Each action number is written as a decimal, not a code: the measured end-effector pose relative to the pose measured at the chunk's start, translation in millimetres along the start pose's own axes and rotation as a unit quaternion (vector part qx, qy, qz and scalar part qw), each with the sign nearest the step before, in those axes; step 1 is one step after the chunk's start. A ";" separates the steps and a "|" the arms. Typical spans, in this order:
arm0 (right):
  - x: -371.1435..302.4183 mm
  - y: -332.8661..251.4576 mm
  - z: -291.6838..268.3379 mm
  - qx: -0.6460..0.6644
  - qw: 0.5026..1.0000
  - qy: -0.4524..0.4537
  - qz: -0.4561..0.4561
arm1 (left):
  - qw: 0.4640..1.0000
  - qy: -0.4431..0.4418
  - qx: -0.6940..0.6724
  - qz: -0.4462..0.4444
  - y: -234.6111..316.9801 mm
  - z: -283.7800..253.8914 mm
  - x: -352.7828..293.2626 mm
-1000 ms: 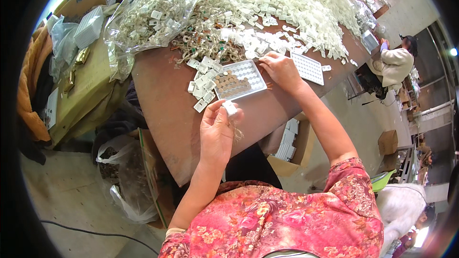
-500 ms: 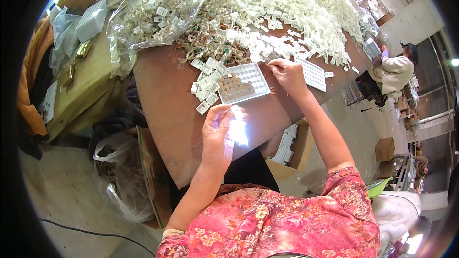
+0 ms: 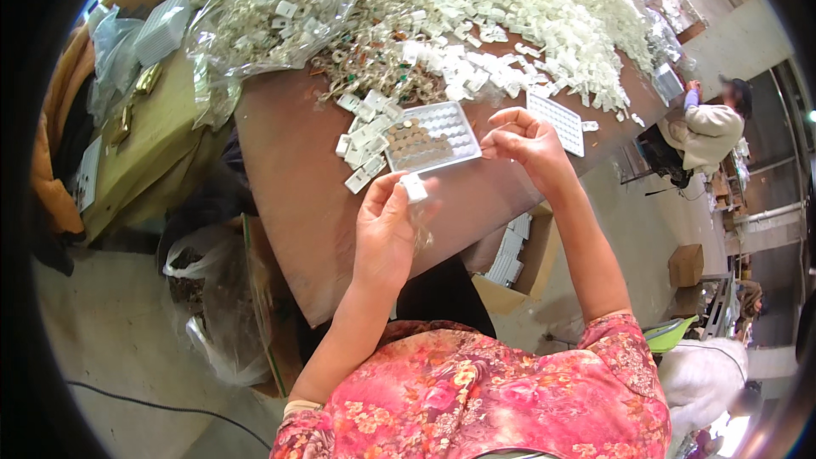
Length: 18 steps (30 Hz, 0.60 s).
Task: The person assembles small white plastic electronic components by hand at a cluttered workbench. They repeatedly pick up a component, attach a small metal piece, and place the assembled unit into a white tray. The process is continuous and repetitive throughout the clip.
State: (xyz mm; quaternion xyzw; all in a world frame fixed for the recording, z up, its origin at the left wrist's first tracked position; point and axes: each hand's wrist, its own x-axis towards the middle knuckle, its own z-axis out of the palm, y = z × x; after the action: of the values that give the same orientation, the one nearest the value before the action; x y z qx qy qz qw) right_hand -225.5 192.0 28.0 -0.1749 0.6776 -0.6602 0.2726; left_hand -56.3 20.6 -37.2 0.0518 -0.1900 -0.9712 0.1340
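My left hand (image 3: 382,234) pinches a small white plastic casing (image 3: 414,188) between thumb and fingers, above the near part of the table. Thin, blurred strands hang below the casing. My right hand (image 3: 531,153) is closed, thumb and fingertips together, beside the right edge of a white tray (image 3: 459,123); what lies between them, if anything, is too small to make out. Small round discs (image 3: 416,143), tan and silvery, fill the left part of this tray's pockets. Several white casings (image 3: 365,140) are piled along its left side.
A large heap of white plastic parts (image 3: 527,25) covers the far table, with tangled wired pieces (image 3: 382,59) and a clear bag (image 3: 272,17) at left. A second white tray (image 3: 561,123) lies right. Below the brown table (image 3: 289,170) stands a carton (image 3: 518,268). Another person (image 3: 710,127) sits far right.
The bright glow at my left hand has gone, and the white casing has risen slightly. My right hand has shifted a little right and down, away from the parts behind the tray.
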 end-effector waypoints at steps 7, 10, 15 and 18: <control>-20.8 -8.6 64.7 -0.135 0.980 -0.147 -0.019 | 1.000 0.005 -0.020 0.000 2.1 1.1 -1.7; -21.0 -6.5 72.1 -0.181 0.973 -0.133 -0.057 | 0.999 -0.012 -0.051 0.009 3.0 -1.0 -1.4; -29.0 1.2 77.6 -0.194 0.970 -0.077 -0.120 | 0.998 0.000 -0.054 0.034 0.3 -0.2 0.3; -39.3 11.9 82.9 -0.272 0.944 -0.049 -0.181 | 0.997 0.023 -0.059 0.038 -0.7 0.2 0.3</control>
State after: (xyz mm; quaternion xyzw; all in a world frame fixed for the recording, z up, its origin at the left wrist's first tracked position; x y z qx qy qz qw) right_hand -143.3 149.9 23.4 -0.3942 0.7741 -0.4797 0.1232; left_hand -56.8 21.2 -37.2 0.0589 -0.1307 -0.9736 0.1776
